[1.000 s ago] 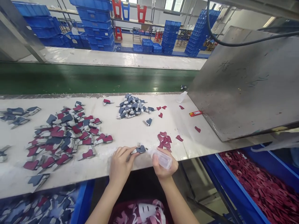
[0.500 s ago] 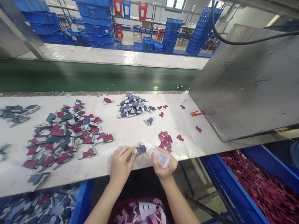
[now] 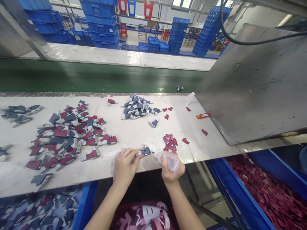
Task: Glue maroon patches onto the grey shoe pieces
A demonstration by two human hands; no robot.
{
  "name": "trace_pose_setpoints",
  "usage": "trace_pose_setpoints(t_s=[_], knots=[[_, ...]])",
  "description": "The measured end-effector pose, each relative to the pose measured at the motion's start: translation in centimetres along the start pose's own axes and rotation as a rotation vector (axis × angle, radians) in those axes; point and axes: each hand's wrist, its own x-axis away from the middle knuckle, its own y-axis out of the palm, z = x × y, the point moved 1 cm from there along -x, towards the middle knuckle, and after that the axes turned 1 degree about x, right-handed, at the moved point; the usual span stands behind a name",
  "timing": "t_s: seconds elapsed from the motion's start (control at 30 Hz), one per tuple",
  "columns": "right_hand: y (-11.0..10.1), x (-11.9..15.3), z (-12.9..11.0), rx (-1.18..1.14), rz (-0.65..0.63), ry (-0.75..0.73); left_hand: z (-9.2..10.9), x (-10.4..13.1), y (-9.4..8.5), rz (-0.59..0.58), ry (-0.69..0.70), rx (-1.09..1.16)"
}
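Low in the middle of the frame, the left hand [image 3: 124,164] pinches a blue piece [image 3: 145,151] that sticks out sideways to the right. A bottle [image 3: 171,162] slants down right, its tip [image 3: 156,154] by the piece, maybe touching; the right hand [image 3: 173,176] wraps around it.

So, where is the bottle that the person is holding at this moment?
In the head view, the translucent bottle is in the right hand, right of centre by the near table edge, its nozzle toward the blue-grey piece in the left hand.
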Motion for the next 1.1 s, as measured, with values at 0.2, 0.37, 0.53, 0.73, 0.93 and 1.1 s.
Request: trace_pose_setpoints(t_s=[0.2, 0.37, 0.53, 0.73, 0.93, 1.1], knots=[[-0.2, 0.2, 0.2, -0.080, 0.031, 0.073, 0.0, 0.0, -0.1, -0.023, -0.024, -0.001], [0.4, 0.3, -0.7, -0.081, -0.009, 0.117, 0.0, -0.2, -0.1, -0.030, -0.033, 0.033], [1.4, 0.2, -1.4, -0.071, -0.047, 0.142, -0.1, -0.2, -0.1, -0.036, -0.036, 0.042], [1.5, 0.2, -1.2, -0.093, -0.075, 0.159, -0.1, -0.2, -0.2, -0.035, -0.029, 0.059], [1.6, 0.2, -1.2, -0.086, -0.087, 0.147, -0.1, -0.2, -0.1, -0.033, -0.032, 0.069], [1.5, -0.1, -1.6, -0.081, -0.106, 0.173, 0.0, -0.1, -0.2, -0.042, -0.034, 0.063]])
